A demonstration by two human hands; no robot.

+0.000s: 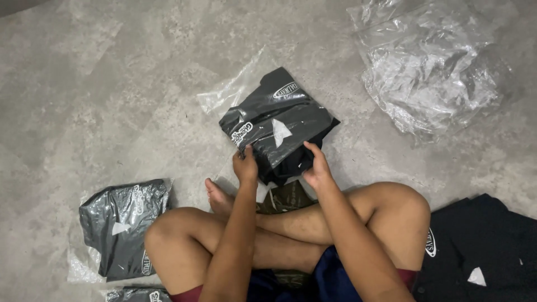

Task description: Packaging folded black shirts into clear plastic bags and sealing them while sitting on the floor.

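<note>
So, counting it all up: one folded black garment in a clear plastic bag (pixel 278 124) is held out in front of the crossed legs, just above the grey floor (pixel 84 84), tilted with its open bag end trailing up and to the left. The left hand (pixel 245 166) is closed on its lower left edge, thumb on top and fingers tucked underneath. The right hand (pixel 316 165) is pinched onto the lower right edge the same way, thumb on top, with the rest of the fingers hidden behind the bag, so how far they're curled can't really be made out.

Two more bagged black garments are seen at the lower left: one full bagged garment (pixel 124 228) lying flat beside the left knee, and a second bagged one (pixel 134 294) just below it, mostly cut off by the bottom edge. One pile of loose black garments (pixel 484 251) is parked at the lower right, next to the right knee, and it's chopped off by the frame too, so how many pieces are in it can't be counted. One heap of empty clear plastic bags (pixel 428 64) is crumpled at the upper right, well apart from the hands; the number of bags in it is anybody's guess since they're all see-through and layered.

One bare foot (pixel 218 197) is poking out under the left wrist. Something olive-coloured (pixel 285 197) is spotted under the held package, mostly covered, not identifiable.
</note>
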